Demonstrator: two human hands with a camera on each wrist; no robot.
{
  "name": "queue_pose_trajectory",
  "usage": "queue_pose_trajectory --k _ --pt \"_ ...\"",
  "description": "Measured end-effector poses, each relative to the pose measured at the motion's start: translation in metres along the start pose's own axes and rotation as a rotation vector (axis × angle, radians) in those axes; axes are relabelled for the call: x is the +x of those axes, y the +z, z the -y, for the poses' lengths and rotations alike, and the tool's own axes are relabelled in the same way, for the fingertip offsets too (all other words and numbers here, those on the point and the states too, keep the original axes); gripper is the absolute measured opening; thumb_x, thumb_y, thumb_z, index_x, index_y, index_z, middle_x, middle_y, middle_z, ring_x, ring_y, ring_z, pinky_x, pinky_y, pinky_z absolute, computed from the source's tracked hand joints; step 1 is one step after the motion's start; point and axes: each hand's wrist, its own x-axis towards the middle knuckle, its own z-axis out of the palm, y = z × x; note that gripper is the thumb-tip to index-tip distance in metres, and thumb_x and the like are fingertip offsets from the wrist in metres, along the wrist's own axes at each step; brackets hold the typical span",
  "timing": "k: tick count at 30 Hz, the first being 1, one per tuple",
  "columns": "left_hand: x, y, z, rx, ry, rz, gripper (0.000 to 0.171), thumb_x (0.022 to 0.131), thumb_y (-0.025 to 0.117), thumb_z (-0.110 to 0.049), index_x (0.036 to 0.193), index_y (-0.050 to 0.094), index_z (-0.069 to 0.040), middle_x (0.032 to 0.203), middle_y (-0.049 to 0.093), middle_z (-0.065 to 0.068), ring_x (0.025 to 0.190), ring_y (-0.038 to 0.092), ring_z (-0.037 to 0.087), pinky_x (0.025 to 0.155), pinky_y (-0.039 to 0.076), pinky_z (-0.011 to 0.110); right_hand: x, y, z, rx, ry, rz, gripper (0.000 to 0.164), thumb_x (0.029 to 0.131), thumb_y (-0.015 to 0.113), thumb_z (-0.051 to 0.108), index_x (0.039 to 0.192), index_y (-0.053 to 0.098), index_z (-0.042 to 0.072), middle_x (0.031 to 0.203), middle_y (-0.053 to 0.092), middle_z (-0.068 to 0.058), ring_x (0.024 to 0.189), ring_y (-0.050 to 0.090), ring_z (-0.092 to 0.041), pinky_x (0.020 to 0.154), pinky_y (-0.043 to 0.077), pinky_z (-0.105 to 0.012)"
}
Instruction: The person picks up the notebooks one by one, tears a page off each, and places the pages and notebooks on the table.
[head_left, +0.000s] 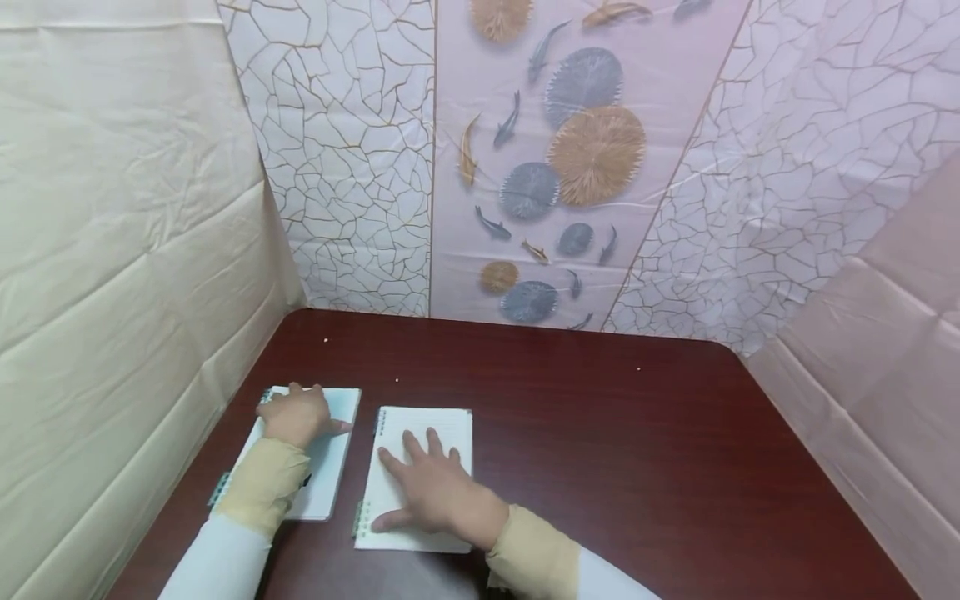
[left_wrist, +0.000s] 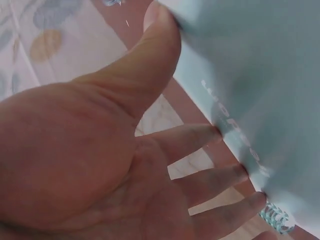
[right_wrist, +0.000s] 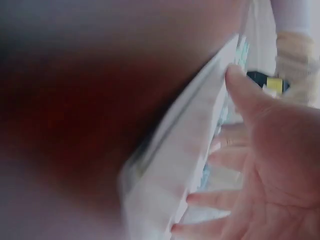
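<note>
Two spiral notebooks lie side by side. The left one has a pale blue cover with faint lettering, which shows in the left wrist view. My left hand rests on its far part, with fingertips at the far edge and the thumb toward the right edge. A white lined page faces up on the right notebook. Across its middle my right hand lies with spread fingers, the thumb near the coils at lower left. Blurred pages show under that hand's fingertips in the right wrist view.
Both notebooks are on a dark red-brown table. A cream cloth wall borders the left side, a pinkish one the right. Behind the table hangs a patterned curtain. A few tiny white specks dot the tabletop.
</note>
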Motion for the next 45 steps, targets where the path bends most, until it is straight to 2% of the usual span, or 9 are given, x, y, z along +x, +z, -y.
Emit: queue_pose_trajectory --k 7,11,16,18,25,32,40,45 --pt "0.009 0.010 -0.044 -0.011 0.012 -0.019 0.108 0.086 0.078 -0.065 0.155 0.042 0.010 0.151 0.038 0.046 0.132 0.048 0.064 0.104 0.042 0.071 -0.010 -0.001 -0.072 0.088 -0.022 0.040 0.100 0.086 0.076 0.067 0.167 0.038 0.021 0.176 0.016 -0.018 0.157 0.022 -0.049 0.118 0.033 -0.068" --pt "0.015 0.021 -0.065 -0.011 0.013 -0.043 0.104 0.090 0.073 -0.067 0.158 0.041 0.005 0.155 0.035 0.045 0.137 0.043 0.062 0.106 0.041 0.069 -0.018 -0.004 -0.118 0.152 -0.053 0.041 0.100 0.088 0.081 0.058 0.165 0.039 0.011 0.173 0.020 -0.023 0.157 0.019 -0.053 0.121 0.028 -0.066" --pt "0.020 0.032 -0.090 -0.048 0.036 -0.072 0.100 0.092 0.070 -0.068 0.162 0.040 -0.002 0.162 0.030 0.040 0.145 0.035 0.060 0.109 0.039 0.071 -0.034 -0.005 -0.165 0.222 -0.063 0.042 0.097 0.088 0.085 0.049 0.163 0.042 0.005 0.171 0.023 -0.027 0.156 0.017 -0.056 0.124 0.023 -0.065" --pt "0.023 0.035 -0.097 -0.064 0.049 -0.081 0.099 0.092 0.070 -0.068 0.162 0.041 -0.004 0.165 0.027 0.037 0.148 0.031 0.060 0.109 0.038 0.073 -0.041 -0.005 -0.181 0.239 -0.057 0.029 0.097 0.087 0.085 0.049 0.162 0.043 0.004 0.171 0.024 -0.027 0.155 0.018 -0.057 0.123 0.023 -0.067" --pt "0.026 0.039 -0.107 -0.081 0.061 -0.097 0.095 0.091 0.073 -0.066 0.160 0.046 -0.007 0.164 0.031 0.035 0.145 0.033 0.063 0.101 0.044 0.076 -0.065 -0.003 -0.233 0.290 -0.034 -0.042 0.087 0.091 0.082 0.050 0.156 0.051 0.000 0.167 0.030 -0.031 0.151 0.022 -0.062 0.120 0.024 -0.071" --pt "0.024 0.037 -0.110 -0.086 0.059 -0.095 0.095 0.092 0.073 -0.065 0.161 0.045 -0.007 0.165 0.030 0.035 0.146 0.031 0.063 0.101 0.043 0.077 -0.080 -0.008 -0.258 0.306 0.007 -0.088 0.077 0.094 0.079 0.047 0.151 0.057 0.001 0.164 0.036 -0.031 0.150 0.025 -0.062 0.119 0.025 -0.072" --pt "0.026 0.032 -0.114 -0.066 0.071 -0.090 0.093 0.093 0.072 -0.064 0.161 0.045 -0.006 0.165 0.031 0.035 0.146 0.031 0.064 0.105 0.040 0.076 -0.089 -0.007 -0.268 0.314 -0.012 -0.119 0.073 0.096 0.077 0.047 0.149 0.059 0.000 0.162 0.039 -0.032 0.149 0.027 -0.063 0.117 0.027 -0.073" --pt "0.028 0.028 -0.118 -0.009 0.067 -0.100 0.093 0.093 0.071 -0.066 0.157 0.049 -0.003 0.163 0.034 0.035 0.144 0.037 0.062 0.105 0.045 0.069 -0.086 -0.009 -0.270 0.308 -0.006 -0.163 0.068 0.099 0.074 0.047 0.146 0.061 -0.001 0.158 0.045 -0.031 0.147 0.033 -0.062 0.117 0.030 -0.071"
